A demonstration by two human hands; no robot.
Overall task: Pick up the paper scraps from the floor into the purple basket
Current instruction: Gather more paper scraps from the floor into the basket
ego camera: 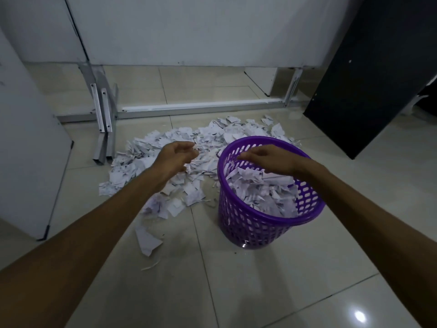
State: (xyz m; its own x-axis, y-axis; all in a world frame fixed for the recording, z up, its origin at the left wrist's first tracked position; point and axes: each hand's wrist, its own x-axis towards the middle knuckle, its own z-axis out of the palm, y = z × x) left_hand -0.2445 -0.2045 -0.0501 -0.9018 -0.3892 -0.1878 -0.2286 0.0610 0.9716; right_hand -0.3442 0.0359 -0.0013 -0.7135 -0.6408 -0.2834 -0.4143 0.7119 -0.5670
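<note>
A purple slotted basket (250, 223) stands on the tiled floor, right of centre, about half full of white paper scraps (262, 192). A wide heap of torn white scraps (201, 140) lies on the floor behind and to the left of it. My left hand (176, 156) hovers over that heap with its fingers loosely curled and nothing visible in it. My right hand (267, 157) is stretched flat above the basket's mouth, fingers straight and pointing left, holding nothing.
A larger loose scrap (147, 241) and thin shreds lie on the near floor left of the basket. Metal frame legs (104, 119) and a floor rail (201, 107) stand behind the heap. White panels flank the left; a black panel (369, 74) leans at right.
</note>
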